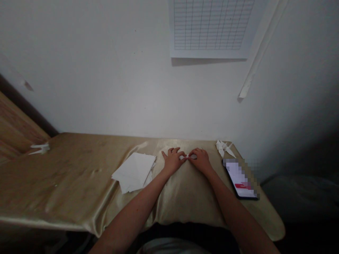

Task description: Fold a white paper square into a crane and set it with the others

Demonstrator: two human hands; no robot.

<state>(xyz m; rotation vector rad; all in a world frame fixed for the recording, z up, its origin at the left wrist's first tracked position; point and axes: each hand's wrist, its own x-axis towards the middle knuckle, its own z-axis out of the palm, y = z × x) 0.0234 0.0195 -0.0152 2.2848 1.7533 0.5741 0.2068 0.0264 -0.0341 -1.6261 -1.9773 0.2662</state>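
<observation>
A small folded piece of white paper (194, 156) lies low over the cloth, between my two hands and partly covered by the fingers. My left hand (173, 159) pinches its left end with thumb and forefinger, the other fingers spread out. At the right end, my right hand (200, 159) closes its fingertips on the same paper. The fingertips of both hands nearly meet in the middle. Beside my left forearm rests a loose stack of white paper sheets (136, 170).
A gold satin cloth (79, 176) covers the table against a white wall. Folded white paper figures (224, 148) sit at the back right, above a lit phone (239, 180). Another white paper figure (39, 149) lies far left. A printed grid sheet (209, 28) hangs on the wall.
</observation>
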